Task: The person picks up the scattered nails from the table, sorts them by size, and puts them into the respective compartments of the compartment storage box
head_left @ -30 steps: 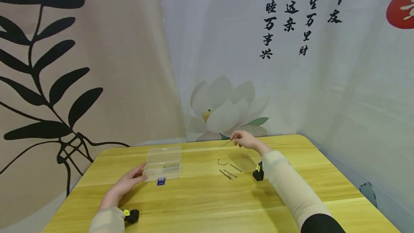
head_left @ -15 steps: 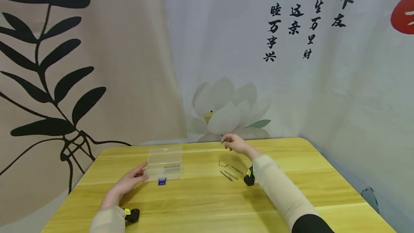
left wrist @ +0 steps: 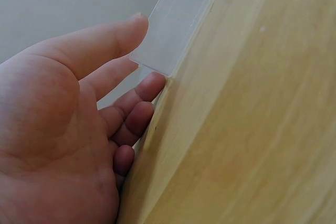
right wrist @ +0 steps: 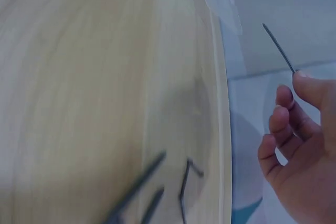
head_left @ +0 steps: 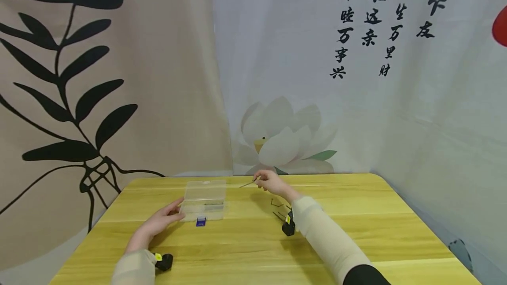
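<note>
My right hand [head_left: 270, 182] pinches a thin dark nail [right wrist: 278, 48] between thumb and forefinger, its pointed end free. In the head view it is raised over the table's far side, right of a clear plastic box [head_left: 205, 189] with its lid up. Inside the box lies a similar slim piece [head_left: 214, 204]. My left hand [head_left: 163, 219] rests at the box's left side, thumb extended and fingertips against its edge in the left wrist view [left wrist: 170, 30]. Several loose nails [head_left: 278, 216] and a bent nail [right wrist: 182, 190] lie on the table, partly hidden behind the right wrist.
The box's blue latch [head_left: 201, 221] points toward the person. Black wrist cameras, the left [head_left: 164, 261] and the right [head_left: 288, 224], stick out below the sleeves. Behind the wooden table [head_left: 222, 250] hangs a printed curtain [head_left: 277, 56] close to its far edge.
My right hand has moved left with the nail, from above the loose nails toward the box. My left hand has stayed at the box. The head view has shifted slightly.
</note>
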Tool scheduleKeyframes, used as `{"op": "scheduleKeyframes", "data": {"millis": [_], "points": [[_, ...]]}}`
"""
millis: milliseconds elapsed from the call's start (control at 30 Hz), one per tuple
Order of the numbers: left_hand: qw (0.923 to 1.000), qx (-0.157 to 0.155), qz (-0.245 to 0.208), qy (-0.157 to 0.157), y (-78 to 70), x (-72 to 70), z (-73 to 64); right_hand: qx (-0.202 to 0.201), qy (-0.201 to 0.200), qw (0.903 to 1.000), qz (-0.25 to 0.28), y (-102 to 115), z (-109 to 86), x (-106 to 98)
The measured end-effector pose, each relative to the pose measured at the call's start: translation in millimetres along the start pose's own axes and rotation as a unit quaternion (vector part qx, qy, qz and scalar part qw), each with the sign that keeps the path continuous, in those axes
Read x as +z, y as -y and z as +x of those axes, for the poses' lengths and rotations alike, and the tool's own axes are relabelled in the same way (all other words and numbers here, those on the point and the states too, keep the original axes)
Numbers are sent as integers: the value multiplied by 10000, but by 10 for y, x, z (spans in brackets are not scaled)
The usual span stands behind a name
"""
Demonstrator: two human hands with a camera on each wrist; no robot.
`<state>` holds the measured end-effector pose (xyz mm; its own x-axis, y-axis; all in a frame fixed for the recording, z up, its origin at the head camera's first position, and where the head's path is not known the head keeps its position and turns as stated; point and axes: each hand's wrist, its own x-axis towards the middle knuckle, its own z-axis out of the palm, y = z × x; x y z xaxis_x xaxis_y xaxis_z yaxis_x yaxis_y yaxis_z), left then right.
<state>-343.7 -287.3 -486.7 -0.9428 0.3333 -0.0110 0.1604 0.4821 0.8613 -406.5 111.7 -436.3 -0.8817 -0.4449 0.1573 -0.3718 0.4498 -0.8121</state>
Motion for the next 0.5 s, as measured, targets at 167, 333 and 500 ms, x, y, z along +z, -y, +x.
{"op": "scheduleKeyframes", "data": {"millis": [167,333,500], "points": [[9999,-51,52,-88,-9,-6,-18,-89,-27,10000,9,94,105,180],[10000,55,-38,-46,1,-2,-25,-86,-1,9999,-97,201,162,345],[9998,19,-170,-59,-6,13,-30,-230,145,9992,-279,262,225,505]]}}
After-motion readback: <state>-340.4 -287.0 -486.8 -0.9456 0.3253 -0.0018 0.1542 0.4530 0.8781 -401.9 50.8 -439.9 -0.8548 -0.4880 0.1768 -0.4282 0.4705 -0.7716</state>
